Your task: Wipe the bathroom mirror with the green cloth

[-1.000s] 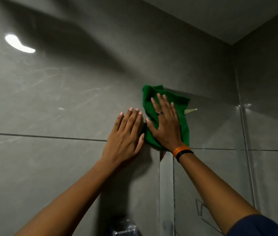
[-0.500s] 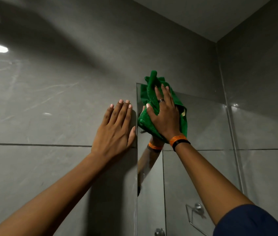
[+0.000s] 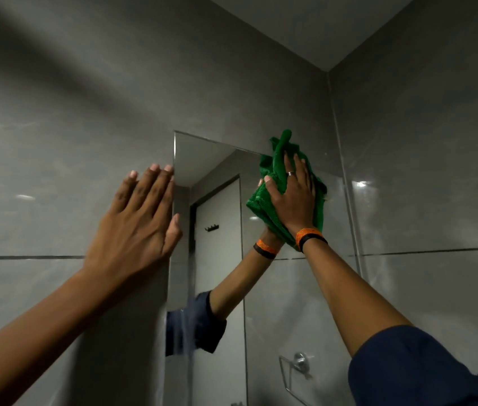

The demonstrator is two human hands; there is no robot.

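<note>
**Working the mirror's top edge**

Head view: the right hand (image 3: 292, 197) presses the bunched green cloth (image 3: 264, 205) flat against the bathroom mirror (image 3: 214, 171), near its upper right corner, fingers spread over the fabric. The left hand (image 3: 136, 221) lies open, palm flat on the grey wall tile (image 3: 41, 171) just beside the mirror's left edge, holding nothing. Good practice here would be even palm pressure and overlapping passes along the top edge, the left hand bracing off the glass to avoid prints.

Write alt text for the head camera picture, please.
A person's right hand presses a bunched green cloth against the upper part of a wall mirror, while the left hand lies flat on the grey tiled wall beside the mirror's left edge.
</note>
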